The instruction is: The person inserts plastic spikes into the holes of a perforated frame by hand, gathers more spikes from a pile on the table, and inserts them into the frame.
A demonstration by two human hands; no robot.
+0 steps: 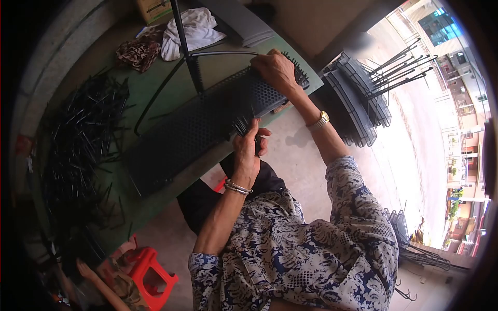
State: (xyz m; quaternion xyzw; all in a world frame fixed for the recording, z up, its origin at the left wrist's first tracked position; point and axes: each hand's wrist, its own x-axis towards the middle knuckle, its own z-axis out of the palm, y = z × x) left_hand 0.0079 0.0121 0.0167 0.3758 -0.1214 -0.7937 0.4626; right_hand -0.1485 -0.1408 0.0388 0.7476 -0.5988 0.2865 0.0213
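My left hand (249, 147) is closed around a bundle of thin black sticks (241, 124), beside the near edge of a long black perforated panel (181, 129). The panel lies across the green table (145, 93). At the panel's far right end, my right hand (276, 70) rests with bent fingers next to a row of upright black pins (296, 67). Whatever its fingertips hold is hidden. A black metal frame with a curved rod (193, 70) stands over the panel's far side.
A large pile of black sticks (85, 135) covers the table's left. White cloth (189, 33) and patterned cloth (139, 53) lie at the back. Stacked black racks (353, 98) stand right. A red stool (150, 274) and another person's arm (104, 290) are lower left.
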